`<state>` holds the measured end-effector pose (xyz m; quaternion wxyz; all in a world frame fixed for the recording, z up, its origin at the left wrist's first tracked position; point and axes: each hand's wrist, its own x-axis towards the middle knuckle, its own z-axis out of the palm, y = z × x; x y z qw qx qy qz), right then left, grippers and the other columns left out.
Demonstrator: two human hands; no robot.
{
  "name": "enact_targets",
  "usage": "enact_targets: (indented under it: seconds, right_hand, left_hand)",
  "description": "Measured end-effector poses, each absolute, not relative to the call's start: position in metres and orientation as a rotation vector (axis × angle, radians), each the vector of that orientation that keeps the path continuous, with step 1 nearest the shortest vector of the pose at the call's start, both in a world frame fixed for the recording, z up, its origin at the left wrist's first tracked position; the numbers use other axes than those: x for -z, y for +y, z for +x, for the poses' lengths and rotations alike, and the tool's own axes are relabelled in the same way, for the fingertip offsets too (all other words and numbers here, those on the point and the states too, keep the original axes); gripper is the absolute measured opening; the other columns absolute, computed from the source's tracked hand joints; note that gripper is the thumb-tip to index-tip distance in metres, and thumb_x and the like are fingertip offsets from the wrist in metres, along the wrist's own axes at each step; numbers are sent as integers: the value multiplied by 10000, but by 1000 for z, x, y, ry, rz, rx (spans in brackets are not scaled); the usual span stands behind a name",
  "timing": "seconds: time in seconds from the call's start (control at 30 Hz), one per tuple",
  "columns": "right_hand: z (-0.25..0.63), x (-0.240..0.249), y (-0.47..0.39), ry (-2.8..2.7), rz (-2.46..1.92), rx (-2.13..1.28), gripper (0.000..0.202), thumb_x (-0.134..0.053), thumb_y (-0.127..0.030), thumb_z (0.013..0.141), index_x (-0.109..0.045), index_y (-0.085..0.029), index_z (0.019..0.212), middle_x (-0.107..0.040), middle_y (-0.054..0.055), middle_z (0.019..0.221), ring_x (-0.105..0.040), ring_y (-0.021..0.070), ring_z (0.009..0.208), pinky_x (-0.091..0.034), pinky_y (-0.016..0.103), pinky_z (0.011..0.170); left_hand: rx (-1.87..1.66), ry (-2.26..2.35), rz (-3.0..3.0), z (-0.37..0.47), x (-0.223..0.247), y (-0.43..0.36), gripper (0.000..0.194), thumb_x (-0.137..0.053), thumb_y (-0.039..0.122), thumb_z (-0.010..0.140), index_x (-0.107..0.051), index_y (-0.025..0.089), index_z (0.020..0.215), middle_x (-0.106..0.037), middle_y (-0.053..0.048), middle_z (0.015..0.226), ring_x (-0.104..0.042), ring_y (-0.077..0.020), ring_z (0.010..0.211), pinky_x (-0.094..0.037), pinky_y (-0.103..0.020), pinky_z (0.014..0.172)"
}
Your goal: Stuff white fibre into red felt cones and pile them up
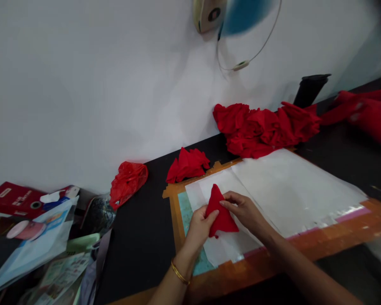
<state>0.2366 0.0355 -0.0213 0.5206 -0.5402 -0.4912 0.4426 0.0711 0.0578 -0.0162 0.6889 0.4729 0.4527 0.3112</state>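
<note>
In the head view, the two bare hands hold one piece of red cloth (222, 216) above a white sheet (288, 186). The left hand (200, 224) has its thumb on the front of the cloth, at its left side; its other fingers are mostly hidden behind. The right hand (241, 209) pinches the right edge of the cloth between thumb and fingers. The cloth has a pointed top and a wider lower edge, and it leans a little. On the left wrist there is a gold bracelet (180, 273).

The white sheet lies on a black table (136, 245), and brown tape (174, 220) runs along its borders. A light blue surface (186, 207) shows at the left side of the sheet. Beyond the hands, near the wall (98, 84), lies a small red cloth bundle (188, 164). To the right of it is a large heap of red cloth (266, 129), which touches the far edge of the sheet. Behind this heap stands a black container (310, 90). A crumpled red plastic bag (127, 184) lies to the left of the small bundle. Farther left are a red box (17, 200) and a pink round container (27, 230), which rests on a plastic packet (55, 237). More red cloth (368, 112) at the far right is blurred.
</note>
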Motion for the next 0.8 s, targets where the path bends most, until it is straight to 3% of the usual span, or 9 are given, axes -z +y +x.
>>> enact_targets:
  seconds: [0.1,0.2,0.43,0.63,0.8]
  right_hand:
    - [242,16,32,-1203,-1334,-995,347,-569,-462,852,-655,-245,1109,-700,47,1102,-636,196,899,-509,336,839]
    - [250,11,25,-1190,-1398,-924,415,-537,-479,872,-599,-263,1220,-654,71,1248,-642,215,967,-514,376,877]
    - [257,19,10,-1191,-1459,-882,362,-513,-485,889,-611,-260,1155,-678,75,1204,-635,247,1062,-496,423,937]
    - [267,20,-2,-1235,-1494,-821,352,-517,-456,898,-578,-264,1186,-669,70,1158,-635,215,938,-530,380,826]
    - [260,10,-3,-1376,-1469,-772,492,-605,-381,859,-482,-250,1316,-636,84,1094,-605,168,740,-546,345,692]
  left_hand:
    - [-775,981,1063,67,14,60,396,-704,436,768,-663,127,1011,-724,-78,883,-660,-178,744,-532,-290,704]
    - [-910,1006,1157,60,15,65,419,-676,381,804,-609,154,1150,-695,-114,1114,-652,-225,987,-510,-356,899]
    - [-836,1204,1875,51,49,72,635,-716,180,711,-509,197,1311,-558,-119,1344,-490,-276,1269,-335,-466,1112]
    - [-801,1210,1965,38,47,74,876,-760,214,676,-325,201,1436,-422,-151,1471,-375,-291,1375,-270,-481,1152]
    - [-784,1293,1940,19,29,72,762,-719,251,720,-381,188,1400,-445,-155,1447,-382,-301,1374,-256,-502,1153]
